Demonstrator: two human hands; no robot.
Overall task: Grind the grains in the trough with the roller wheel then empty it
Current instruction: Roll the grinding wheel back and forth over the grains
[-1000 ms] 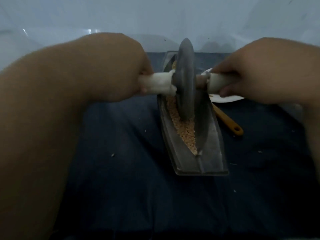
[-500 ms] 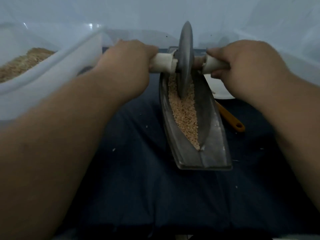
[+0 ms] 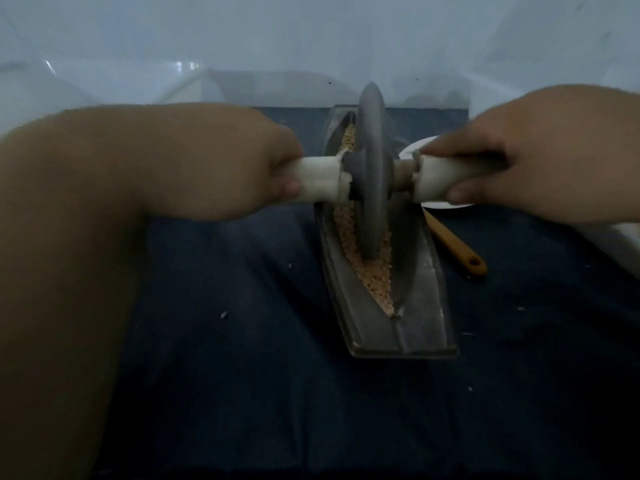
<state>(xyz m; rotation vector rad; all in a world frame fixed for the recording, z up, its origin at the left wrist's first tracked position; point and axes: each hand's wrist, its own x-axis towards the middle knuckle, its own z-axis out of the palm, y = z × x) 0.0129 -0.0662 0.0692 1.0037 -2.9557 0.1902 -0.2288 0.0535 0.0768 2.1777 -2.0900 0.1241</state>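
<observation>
Hands: two. The left hand (image 3: 221, 161) has its fingers curled round the left handle (image 3: 320, 180). The right hand (image 3: 540, 154) grips the right handle (image 3: 446, 180).
Roller wheel (image 3: 371, 171): one grey disc, upright on edge at frame centre, lower rim down in the grains.
Trough (image 3: 401, 351): one, boat-shaped, grey, running from centre to lower right.
Grains (image 3: 370, 275): one tan bed along the trough groove; a few loose specks outside.
Plate (image 3: 415, 147): one, white, right of the wheel, mostly hidden.
Utensil (image 3: 457, 247): one, orange-handled, just right of the trough.
Surface: dark blue cloth (image 3: 242, 341).
Room: pale backdrop (image 3: 277, 36) across the upper frame; dim light.
</observation>
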